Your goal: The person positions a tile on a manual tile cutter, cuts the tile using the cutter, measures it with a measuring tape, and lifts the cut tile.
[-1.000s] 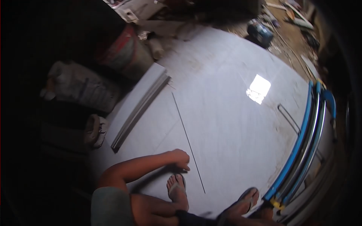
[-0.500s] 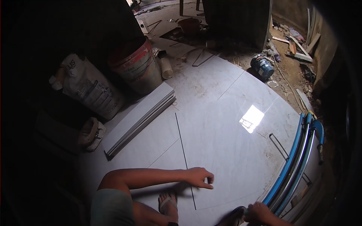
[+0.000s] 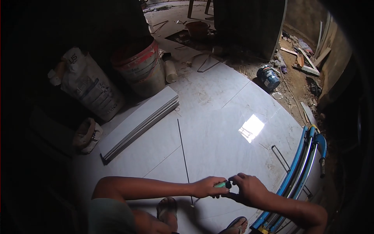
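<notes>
My left hand (image 3: 206,187) is closed around a small green object (image 3: 220,185) with a dark round end; its exact kind is too small to make out. Opposite it, my right hand (image 3: 249,190) has its thumb and fingers curled at that dark end. Both hands meet above the pale floor tiles (image 3: 210,148), close to a thin dark line (image 3: 183,152) running across them. To the right of my right hand lies a long blue tile cutter (image 3: 295,175) with metal rails.
A stack of long cut tiles (image 3: 140,123) lies at left, near a bucket (image 3: 142,66) and a printed white sack (image 3: 91,85). A small open bag (image 3: 87,134) sits beside them. Toward the back right are a dark blue can (image 3: 269,77) and wood scraps (image 3: 307,68).
My right hand has come up from beside the tile cutter with the green object and met my left hand. The small white thing seen in my left hand is no longer visible there.
</notes>
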Demonstrator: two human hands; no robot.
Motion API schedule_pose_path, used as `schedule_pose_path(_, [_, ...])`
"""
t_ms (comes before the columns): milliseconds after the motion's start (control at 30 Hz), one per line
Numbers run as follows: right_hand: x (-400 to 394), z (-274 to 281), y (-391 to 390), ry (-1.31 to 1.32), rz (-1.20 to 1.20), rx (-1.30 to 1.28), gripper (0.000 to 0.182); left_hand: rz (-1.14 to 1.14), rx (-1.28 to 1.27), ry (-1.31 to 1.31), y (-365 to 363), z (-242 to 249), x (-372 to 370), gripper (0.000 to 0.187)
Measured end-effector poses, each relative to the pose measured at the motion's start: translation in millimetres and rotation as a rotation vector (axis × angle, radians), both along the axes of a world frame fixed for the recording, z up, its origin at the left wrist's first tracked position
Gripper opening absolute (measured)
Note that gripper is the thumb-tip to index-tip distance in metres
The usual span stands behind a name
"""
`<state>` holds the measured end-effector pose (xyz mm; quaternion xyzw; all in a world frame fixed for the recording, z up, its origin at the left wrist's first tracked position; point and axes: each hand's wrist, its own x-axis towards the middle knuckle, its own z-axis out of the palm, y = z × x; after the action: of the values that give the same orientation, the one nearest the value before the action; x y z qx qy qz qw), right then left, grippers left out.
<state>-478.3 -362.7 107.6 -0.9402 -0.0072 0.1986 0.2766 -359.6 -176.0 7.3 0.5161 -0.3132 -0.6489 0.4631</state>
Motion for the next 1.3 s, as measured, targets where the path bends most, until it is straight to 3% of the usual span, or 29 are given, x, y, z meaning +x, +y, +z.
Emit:
schedule_pose_path(100, [38,-23,5,0.037,0.023,0.215,0.051,-0.064,0.029,-0.349,16,12,34,0.035])
schedule_pose_path(133, [53,-35,8,0.047,0.039,0.264,0.053,-0.016,0.045,-0.352,22,-3,43,0.034])
schedule_pose_path(267, [121,-110,15,0.032,0.090,0.161,0.060,0.113,0.111,-0.494,41,-38,94,0.034])
schedule_pose_path(300, [133,-146,14,-0.104,0.041,0.149,0.060,0.223,0.020,-0.638,46,-61,108,0.037])
schedule_pose_path(333, [144,-178,13,-0.240,-0.011,0.136,0.060,0.272,0.084,-0.761,45,-62,123,0.040])
schedule_pose_path(367, [155,-192,16,-0.119,-0.141,0.119,0.059,0.378,0.064,-0.886,44,-81,140,0.041])
schedule_pose_path(467, [183,-277,14,-0.332,-0.140,-0.177,0.061,0.532,0.180,-1.104,38,-117,199,0.038])
schedule_pose_path(633, [275,-291,-7,-0.355,-0.128,-0.252,0.073,0.883,0.252,-0.724,28,-149,235,0.040])
schedule_pose_path(800, [352,-295,3,-0.410,-0.112,-0.299,0.082,0.785,0.227,-0.680,59,-163,230,0.025])
schedule_pose_path(933, [350,-281,5,-0.425,-0.123,-0.193,0.073,0.844,0.308,-0.729,74,-162,238,0.024])
schedule_pose_path(1033, [345,-292,2,-0.605,-0.137,-0.143,0.066,0.897,0.334,-0.725,78,-170,246,0.029])
schedule_pose_path(1300, [325,-282,5,-0.583,-0.103,-0.131,0.060,0.888,0.333,-0.657,67,-163,243,0.029])
